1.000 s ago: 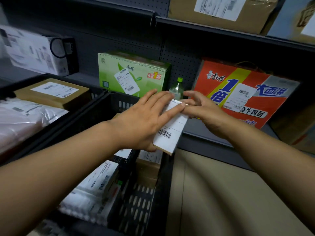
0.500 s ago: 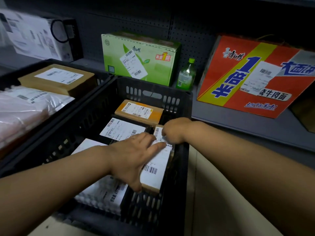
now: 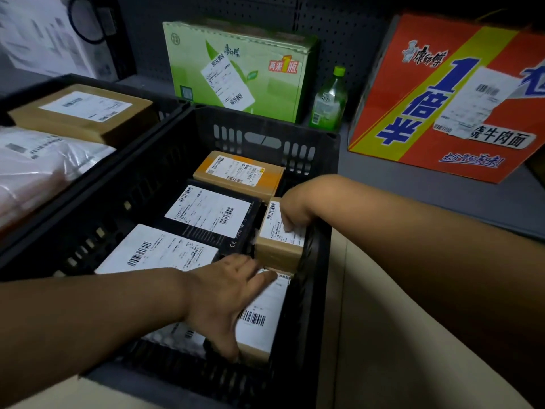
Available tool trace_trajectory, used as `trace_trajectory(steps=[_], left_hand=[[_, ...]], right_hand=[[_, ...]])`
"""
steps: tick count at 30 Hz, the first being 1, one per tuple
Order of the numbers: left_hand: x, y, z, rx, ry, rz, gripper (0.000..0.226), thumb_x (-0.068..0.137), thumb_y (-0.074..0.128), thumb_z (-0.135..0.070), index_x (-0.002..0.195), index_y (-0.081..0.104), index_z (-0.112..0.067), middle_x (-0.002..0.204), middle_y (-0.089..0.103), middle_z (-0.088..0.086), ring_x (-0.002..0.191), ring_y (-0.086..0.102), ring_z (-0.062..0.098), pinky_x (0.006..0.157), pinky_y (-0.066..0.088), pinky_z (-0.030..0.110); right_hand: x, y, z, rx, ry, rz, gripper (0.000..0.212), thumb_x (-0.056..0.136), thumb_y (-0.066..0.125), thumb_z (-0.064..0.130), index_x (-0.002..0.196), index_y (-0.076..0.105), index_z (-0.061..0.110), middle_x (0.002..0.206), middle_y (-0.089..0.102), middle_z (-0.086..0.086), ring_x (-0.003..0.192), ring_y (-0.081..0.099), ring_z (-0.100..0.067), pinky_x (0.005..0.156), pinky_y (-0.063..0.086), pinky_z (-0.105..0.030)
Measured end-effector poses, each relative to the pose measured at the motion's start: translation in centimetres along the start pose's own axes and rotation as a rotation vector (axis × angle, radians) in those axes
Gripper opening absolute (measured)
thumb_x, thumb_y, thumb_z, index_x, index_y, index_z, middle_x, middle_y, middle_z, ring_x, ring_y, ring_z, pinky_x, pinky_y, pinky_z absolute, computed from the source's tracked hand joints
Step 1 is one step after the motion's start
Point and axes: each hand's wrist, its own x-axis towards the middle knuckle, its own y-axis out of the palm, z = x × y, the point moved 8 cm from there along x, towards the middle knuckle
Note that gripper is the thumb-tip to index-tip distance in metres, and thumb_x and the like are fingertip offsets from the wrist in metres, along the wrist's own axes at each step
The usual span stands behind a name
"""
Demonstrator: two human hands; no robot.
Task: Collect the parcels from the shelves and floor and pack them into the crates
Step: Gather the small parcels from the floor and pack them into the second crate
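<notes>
Labelled brown parcel (image 3: 262,317) sits flat in the black crate (image 3: 321,231), near-right corner, tight against the right wall. Left hand (image 3: 224,299) lies on top, fingers straight, thumb down its near-left side: pressing it flat, I'd judge, not gripping. Right hand (image 3: 295,211) reaches over the right wall, fingers curled onto the small brown box (image 3: 278,234) just behind, probably nudging it back so the two fit in line. Black box (image 3: 209,214), white-label parcel (image 3: 159,252) and orange-topped box (image 3: 239,169) fill the left and far end. Second crate (image 3: 88,81) at left holds more parcels. Green carton (image 3: 236,69), bottle (image 3: 330,98) and red carton (image 3: 448,98) are not yet collected from the shelf (image 3: 413,184).
</notes>
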Motion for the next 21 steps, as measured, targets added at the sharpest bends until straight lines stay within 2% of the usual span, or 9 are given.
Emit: trace_trajectory(steps=[4, 7, 10, 12, 13, 16, 19, 21], left_hand=[[1.1, 1.0, -1.0, 0.126, 0.037, -0.006, 0.123, 0.058, 0.055, -0.080, 0.145, -0.001, -0.014, 0.141, 0.023, 0.020, 0.127, 0.022, 0.036, 0.114, 0.007, 0.044], [2.5, 2.0, -0.9, 0.180, 0.020, 0.040, 0.124, 0.063, 0.054, -0.079, 0.147, -0.006, -0.010, 0.149, 0.010, 0.024, 0.134, 0.012, 0.039, 0.114, -0.002, 0.048], [3.5, 3.5, -1.5, 0.210, -0.019, 0.083, 0.117, 0.073, 0.050, -0.073, 0.147, -0.009, -0.005, 0.151, 0.002, 0.031, 0.139, 0.004, 0.042, 0.112, -0.008, 0.052], [3.8, 4.5, -2.0, 0.217, -0.033, 0.095, 0.109, 0.081, 0.043, -0.069, 0.146, -0.011, 0.000, 0.151, -0.004, 0.033, 0.140, -0.002, 0.045, 0.111, -0.010, 0.054], [3.8, 5.0, -2.2, 0.218, -0.034, 0.096, 0.106, 0.084, 0.040, -0.066, 0.144, -0.014, 0.002, 0.151, -0.009, 0.033, 0.140, -0.006, 0.045, 0.111, -0.011, 0.054], [3.8, 6.0, -2.7, 0.214, -0.010, 0.086, 0.096, 0.093, 0.034, -0.055, 0.136, -0.029, 0.003, 0.146, -0.027, 0.031, 0.135, -0.028, 0.044, 0.104, -0.024, 0.051], [4.0, 6.6, -2.8, 0.205, -0.011, 0.092, 0.093, 0.095, 0.032, -0.052, 0.135, -0.033, 0.001, 0.141, -0.036, 0.029, 0.127, -0.040, 0.040, 0.102, -0.027, 0.050], [4.2, 6.6, -2.7, 0.211, -0.013, 0.085, 0.093, 0.095, 0.032, -0.053, 0.135, -0.032, 0.001, 0.139, -0.038, 0.028, 0.124, -0.042, 0.041, 0.102, -0.028, 0.051]], right_hand=[[0.0, 0.0, 0.3, -0.013, -0.015, -0.024, 0.035, 0.091, 0.056, 0.017, 0.125, 0.059, 0.009, 0.127, 0.058, -0.006, 0.111, 0.057, -0.023, 0.091, 0.044, -0.030], [-0.4, 0.3, 0.7, -0.118, -0.009, -0.090, 0.035, 0.095, 0.049, 0.016, 0.128, 0.055, 0.007, 0.125, 0.057, -0.008, 0.095, 0.055, -0.022, 0.072, 0.043, -0.028], [-0.6, 0.6, 0.7, -0.189, 0.004, -0.106, 0.032, 0.094, 0.047, 0.013, 0.125, 0.055, 0.008, 0.115, 0.058, -0.008, 0.083, 0.050, -0.021, 0.051, 0.033, -0.026], [-0.9, 0.5, 0.6, -0.191, 0.022, -0.109, 0.032, 0.094, 0.047, 0.014, 0.125, 0.055, 0.009, 0.111, 0.056, -0.007, 0.082, 0.049, -0.022, 0.051, 0.032, -0.025], [-1.1, 0.5, 0.8, -0.198, 0.021, -0.104, 0.033, 0.094, 0.047, 0.014, 0.126, 0.054, 0.011, 0.113, 0.056, -0.007, 0.082, 0.049, -0.022, 0.055, 0.035, -0.026], [-1.3, 1.3, 1.3, -0.269, 0.014, -0.038, 0.029, 0.093, 0.047, 0.018, 0.121, 0.053, 0.021, 0.118, 0.055, -0.002, 0.079, 0.049, -0.020, 0.063, 0.040, -0.031], [-1.6, 1.2, 1.6, -0.274, 0.010, -0.079, 0.025, 0.093, 0.044, 0.021, 0.115, 0.054, 0.023, 0.089, 0.050, 0.005, 0.071, 0.046, -0.017, 0.060, 0.038, -0.031], [-2.0, 0.5, 1.6, -0.227, 0.012, -0.178, 0.025, 0.092, 0.043, 0.021, 0.113, 0.056, 0.023, 0.087, 0.052, 0.004, 0.074, 0.049, -0.017, 0.063, 0.038, -0.032]])
